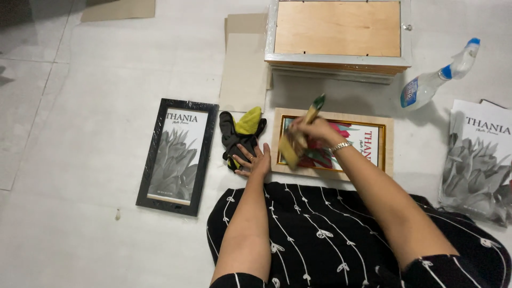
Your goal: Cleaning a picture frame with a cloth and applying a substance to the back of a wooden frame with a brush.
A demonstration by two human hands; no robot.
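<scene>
1. The right hand [314,129] is closed around a flat paintbrush [300,136] with a green-tipped handle; the pale bristle end points down toward the person, and the handle tip rises toward the far side of the floor.
2. The brush hangs over the left part of a light wooden picture frame [386,144] that lies flat on the white tiled floor [90,85], just in front of the person's lap. The frame has a gilt inner edge and holds a colourful flower print.
3. A metal wristwatch [340,146] sits on the right wrist.
4. The left hand [255,161] lies flat with fingers spread wide, holding nothing, at the frame's left edge, its fingertips touching a dark and yellow cloth [242,133].
5. Left of the cloth lies a black frame [177,156] with a grey flower print.
6. Beyond the wooden frame, a stack of silver-edged frames [338,32] rests backs up, with a cardboard sheet [244,69] just to its left.
7. A clear spray bottle [438,74] with a blue nozzle lies toward the right edge of the floor, and a wrapped grey flower print [477,160] lies nearer the person on that side.
</scene>
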